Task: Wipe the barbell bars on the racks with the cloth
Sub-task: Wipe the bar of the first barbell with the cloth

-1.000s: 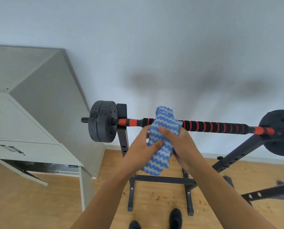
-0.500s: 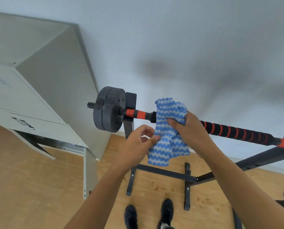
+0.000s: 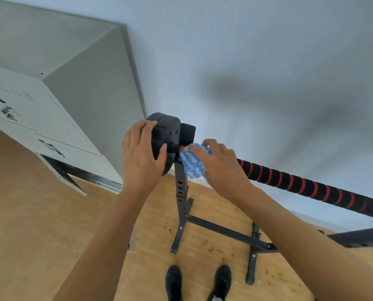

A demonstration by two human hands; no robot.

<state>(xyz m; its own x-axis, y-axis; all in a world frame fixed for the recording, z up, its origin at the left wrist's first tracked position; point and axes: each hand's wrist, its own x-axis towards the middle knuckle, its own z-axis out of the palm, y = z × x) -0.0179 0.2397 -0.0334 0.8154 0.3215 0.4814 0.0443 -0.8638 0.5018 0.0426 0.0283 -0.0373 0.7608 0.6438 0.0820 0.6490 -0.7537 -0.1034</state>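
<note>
Head view: your right hand [image 3: 221,165] grips one blue-and-white wavy cloth [image 3: 191,165] around one black, red-ringed bar [image 3: 307,184] beside the rack upright [image 3: 181,187]; your left hand [image 3: 141,156] grips the weight plate [image 3: 167,137].

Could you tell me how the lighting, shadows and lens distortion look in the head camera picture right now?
Head view: soft, even light, no glare; broad blurry shadows lie on the wall; wide-angle lens tilts the cabinet and slants the bar; the hands and cloth are fairly sharp.
</note>
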